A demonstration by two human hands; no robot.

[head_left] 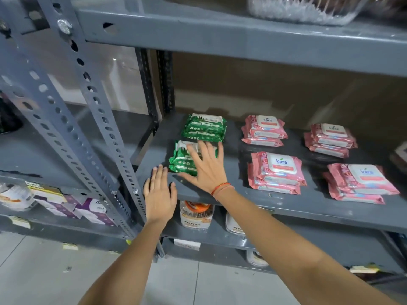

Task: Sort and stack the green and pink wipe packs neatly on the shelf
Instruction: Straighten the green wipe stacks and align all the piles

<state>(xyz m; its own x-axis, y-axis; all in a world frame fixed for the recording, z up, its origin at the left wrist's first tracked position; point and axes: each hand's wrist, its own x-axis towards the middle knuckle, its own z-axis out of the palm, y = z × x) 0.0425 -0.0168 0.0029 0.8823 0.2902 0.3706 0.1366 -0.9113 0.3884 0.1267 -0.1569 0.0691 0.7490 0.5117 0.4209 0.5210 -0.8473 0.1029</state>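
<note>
Right hand (207, 166), fingers spread, presses the front green wipe stack (180, 160) on the grey shelf (237, 194); left hand (159, 194), fingers straight, sits at the shelf's front edge just left of it. Rear green stack (203, 128) lies behind, four pink Kara wipe stacks (276, 172) to the right

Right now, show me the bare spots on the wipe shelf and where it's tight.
Bare: the lane between the green stacks and the middle pink stacks; another between those and the right pink stacks; the shelf front strip. Tight: the green stacks nearly touch, with the right hand on the front one and the left hand at the front-left corner.
</note>
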